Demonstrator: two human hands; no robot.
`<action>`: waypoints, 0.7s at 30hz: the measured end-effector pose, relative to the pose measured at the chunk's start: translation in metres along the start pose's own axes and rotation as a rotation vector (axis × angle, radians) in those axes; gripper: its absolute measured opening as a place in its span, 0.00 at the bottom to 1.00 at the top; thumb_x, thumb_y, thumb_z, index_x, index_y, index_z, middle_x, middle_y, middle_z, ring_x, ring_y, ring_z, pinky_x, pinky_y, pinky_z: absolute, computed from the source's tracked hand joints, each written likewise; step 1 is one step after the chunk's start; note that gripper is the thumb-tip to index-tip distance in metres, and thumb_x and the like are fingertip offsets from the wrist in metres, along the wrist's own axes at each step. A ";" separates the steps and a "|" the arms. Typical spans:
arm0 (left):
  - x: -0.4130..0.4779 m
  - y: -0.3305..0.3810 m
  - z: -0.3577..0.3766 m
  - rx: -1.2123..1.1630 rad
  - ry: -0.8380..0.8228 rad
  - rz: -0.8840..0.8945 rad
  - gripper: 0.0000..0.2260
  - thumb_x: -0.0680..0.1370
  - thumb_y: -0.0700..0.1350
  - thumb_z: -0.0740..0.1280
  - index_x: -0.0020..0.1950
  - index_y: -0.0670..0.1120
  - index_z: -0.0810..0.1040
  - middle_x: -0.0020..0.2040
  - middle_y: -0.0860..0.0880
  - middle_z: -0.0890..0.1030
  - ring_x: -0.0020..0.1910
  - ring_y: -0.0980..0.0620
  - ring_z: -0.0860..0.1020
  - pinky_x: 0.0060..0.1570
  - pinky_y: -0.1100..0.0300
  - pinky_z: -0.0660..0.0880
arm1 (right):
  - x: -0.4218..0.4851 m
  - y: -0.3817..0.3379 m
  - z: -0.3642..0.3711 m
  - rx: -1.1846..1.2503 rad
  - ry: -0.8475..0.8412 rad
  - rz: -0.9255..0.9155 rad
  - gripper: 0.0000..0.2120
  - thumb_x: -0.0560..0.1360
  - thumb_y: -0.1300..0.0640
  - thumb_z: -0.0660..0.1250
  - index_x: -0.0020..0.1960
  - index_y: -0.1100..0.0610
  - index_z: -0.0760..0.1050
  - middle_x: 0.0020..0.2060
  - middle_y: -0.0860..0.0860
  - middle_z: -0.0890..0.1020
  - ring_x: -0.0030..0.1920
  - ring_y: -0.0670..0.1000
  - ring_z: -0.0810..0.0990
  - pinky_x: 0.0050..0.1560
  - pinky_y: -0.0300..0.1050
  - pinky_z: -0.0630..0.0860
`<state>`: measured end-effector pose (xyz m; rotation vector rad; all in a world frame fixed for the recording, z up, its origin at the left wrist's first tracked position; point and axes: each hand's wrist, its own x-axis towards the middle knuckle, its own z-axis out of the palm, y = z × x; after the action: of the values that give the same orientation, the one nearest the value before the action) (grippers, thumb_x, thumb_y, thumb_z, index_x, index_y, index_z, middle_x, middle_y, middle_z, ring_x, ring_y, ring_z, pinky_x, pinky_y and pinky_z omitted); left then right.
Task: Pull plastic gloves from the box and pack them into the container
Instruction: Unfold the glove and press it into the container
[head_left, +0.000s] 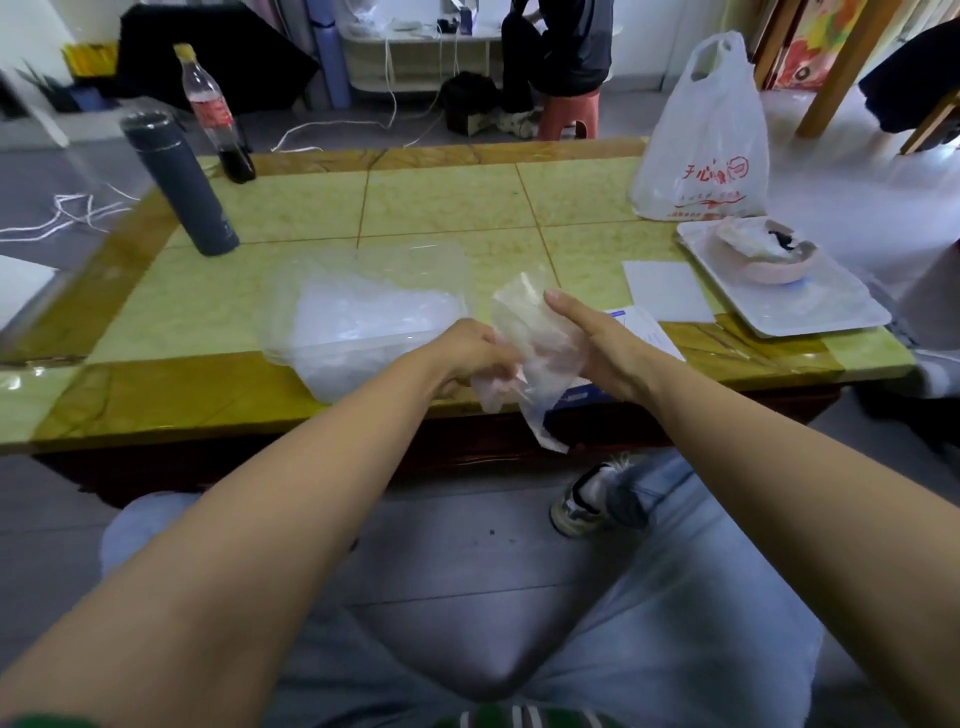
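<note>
While the person sits at the low tiled worktop, both hands hover just above its near edge with one plastic glove between them. The left hand has its fingers curled round the glove's lower part, bunching the thin film. The right hand lies flat against the other side, thumb straight and pointing away from the body; its fingers sit behind the film and show only as a blur. A loose tail of the glove hangs below the hands, past the worktop's edge.

Just left of the left hand is the clear container, with pale, crumpled plastic inside it. Under and just beyond the right hand lies the white and blue box.

Farther to the right are a sheet of white paper, a white tray bearing a pink bowl, and a white carrier bag. Beyond the left hand stand a dark flask and a cola bottle.
</note>
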<state>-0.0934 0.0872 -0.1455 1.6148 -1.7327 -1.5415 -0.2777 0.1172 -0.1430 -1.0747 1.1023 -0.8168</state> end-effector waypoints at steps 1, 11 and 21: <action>-0.006 0.000 -0.004 0.031 -0.059 -0.009 0.05 0.72 0.36 0.70 0.45 0.35 0.80 0.38 0.38 0.82 0.28 0.45 0.78 0.35 0.55 0.75 | 0.002 -0.001 0.001 -0.005 0.000 -0.008 0.29 0.74 0.40 0.66 0.65 0.60 0.76 0.60 0.59 0.81 0.60 0.59 0.80 0.63 0.53 0.73; -0.033 0.002 -0.060 -0.095 -0.032 -0.028 0.09 0.72 0.38 0.72 0.50 0.35 0.83 0.36 0.42 0.80 0.31 0.50 0.76 0.45 0.54 0.74 | 0.016 -0.015 0.029 -0.017 0.189 -0.094 0.13 0.79 0.63 0.62 0.35 0.58 0.70 0.24 0.47 0.75 0.28 0.45 0.72 0.39 0.40 0.71; -0.042 -0.015 -0.086 -0.570 0.270 0.065 0.01 0.78 0.34 0.64 0.48 0.38 0.73 0.43 0.38 0.77 0.36 0.44 0.80 0.42 0.52 0.80 | 0.030 -0.016 0.062 0.100 0.220 -0.056 0.05 0.79 0.60 0.59 0.44 0.58 0.70 0.30 0.54 0.82 0.29 0.50 0.73 0.32 0.40 0.71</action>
<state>-0.0039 0.0860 -0.1089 1.3741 -1.0643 -1.5181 -0.2102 0.1008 -0.1315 -0.9511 1.2056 -1.0433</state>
